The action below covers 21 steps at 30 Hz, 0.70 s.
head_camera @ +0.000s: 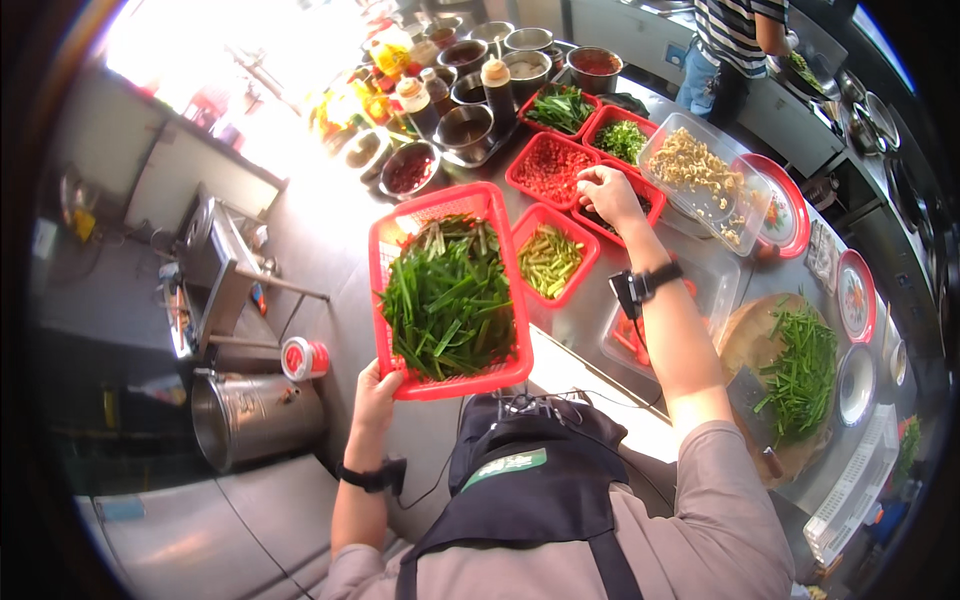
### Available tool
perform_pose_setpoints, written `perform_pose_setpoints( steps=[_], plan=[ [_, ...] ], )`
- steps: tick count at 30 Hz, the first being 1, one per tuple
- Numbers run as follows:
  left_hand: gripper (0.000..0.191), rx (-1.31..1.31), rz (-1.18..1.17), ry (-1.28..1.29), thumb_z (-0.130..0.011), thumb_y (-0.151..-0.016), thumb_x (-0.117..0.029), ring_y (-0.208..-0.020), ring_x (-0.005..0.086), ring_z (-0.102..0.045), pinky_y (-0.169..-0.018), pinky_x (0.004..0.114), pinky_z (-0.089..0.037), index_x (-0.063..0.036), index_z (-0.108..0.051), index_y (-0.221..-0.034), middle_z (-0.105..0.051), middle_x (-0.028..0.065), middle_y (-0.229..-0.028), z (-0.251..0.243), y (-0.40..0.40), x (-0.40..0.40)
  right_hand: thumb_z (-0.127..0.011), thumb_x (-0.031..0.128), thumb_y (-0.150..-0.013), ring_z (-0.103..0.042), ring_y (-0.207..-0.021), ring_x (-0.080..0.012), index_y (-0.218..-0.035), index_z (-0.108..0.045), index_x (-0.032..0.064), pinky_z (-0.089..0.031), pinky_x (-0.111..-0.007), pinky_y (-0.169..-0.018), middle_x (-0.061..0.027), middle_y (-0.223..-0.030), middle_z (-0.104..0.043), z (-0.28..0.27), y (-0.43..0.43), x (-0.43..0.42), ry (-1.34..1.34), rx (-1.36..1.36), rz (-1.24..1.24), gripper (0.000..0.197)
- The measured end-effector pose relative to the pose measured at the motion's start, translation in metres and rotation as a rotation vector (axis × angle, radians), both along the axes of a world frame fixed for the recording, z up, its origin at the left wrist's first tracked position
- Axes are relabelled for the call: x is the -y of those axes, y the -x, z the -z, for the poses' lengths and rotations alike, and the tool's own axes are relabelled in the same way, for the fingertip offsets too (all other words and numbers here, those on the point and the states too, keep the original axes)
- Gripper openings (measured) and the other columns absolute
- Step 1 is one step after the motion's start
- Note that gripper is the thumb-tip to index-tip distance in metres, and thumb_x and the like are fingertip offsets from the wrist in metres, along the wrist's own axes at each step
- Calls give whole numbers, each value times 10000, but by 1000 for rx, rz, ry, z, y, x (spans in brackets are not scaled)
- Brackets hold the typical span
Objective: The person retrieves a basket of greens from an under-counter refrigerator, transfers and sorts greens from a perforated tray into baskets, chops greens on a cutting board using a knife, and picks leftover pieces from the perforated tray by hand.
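Observation:
My left hand point(376, 397) grips the lower left corner of a red plastic basket point(513, 300), which holds cut green leafy stalks point(450, 307). My right hand point(609, 196) is over the edge between a red basket of chopped red peppers point(551, 169) and a red basket of dark food point(646, 202); its thumb and fingertips are bent close together, and whether they pinch anything cannot be seen. Just below lies a red basket of cut pale green stems point(551, 256). Behind stand red baskets of green leaves point(559, 109) and chopped scallions point(621, 141).
Sauce pots point(465, 133) and squeeze bottles point(498, 82) crowd the back. A clear tub of brown pieces point(694, 169) stands at right, near a round chopping board point(750, 322) with cut greens and a cleaver point(750, 405). A person point(731, 45) works at the far counter.

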<state>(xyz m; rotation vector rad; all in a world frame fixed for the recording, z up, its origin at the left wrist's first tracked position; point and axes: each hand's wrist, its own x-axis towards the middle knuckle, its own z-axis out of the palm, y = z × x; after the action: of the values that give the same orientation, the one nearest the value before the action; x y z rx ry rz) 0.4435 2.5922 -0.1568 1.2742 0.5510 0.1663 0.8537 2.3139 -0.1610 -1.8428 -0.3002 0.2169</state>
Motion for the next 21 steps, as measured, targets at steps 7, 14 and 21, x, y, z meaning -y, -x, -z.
perform_pose_setpoints(
  steps=[7, 14, 21],
  plan=[
    [203, -84, 237, -142, -563, -882, 14, -840, 73, -614, -773, 224, -498, 51, -632, -1069, -686, 34, -955, 30, -94, -140, -642, 162, -792, -689, -869, -327, -886, -718, 51, -540, -405, -815, -161, -865, -717, 74, -119, -72, 578, 254, 185, 164],
    [145, -140, 375, -228, -581, -896, -29, -724, 19, -494, -651, 195, -429, 30, -640, -1014, -609, -53, -816, 38, -163, -259, -595, 267, -901, -282, -1430, -310, -1239, -630, 147, -265, -587, -1135, -78, -1464, -442, 109, -112, -171, 987, 518, -291, 360],
    [128, -157, 493, -238, -587, -910, -32, -698, 12, -482, -627, 184, -409, 28, -643, -1009, -593, -66, -789, 39, -214, -306, -593, 325, -909, -282, -1429, -319, -1204, -633, 134, -283, -609, -1125, -81, -1453, -451, 112, -99, -175, 1092, 417, -239, 354]
  ],
)
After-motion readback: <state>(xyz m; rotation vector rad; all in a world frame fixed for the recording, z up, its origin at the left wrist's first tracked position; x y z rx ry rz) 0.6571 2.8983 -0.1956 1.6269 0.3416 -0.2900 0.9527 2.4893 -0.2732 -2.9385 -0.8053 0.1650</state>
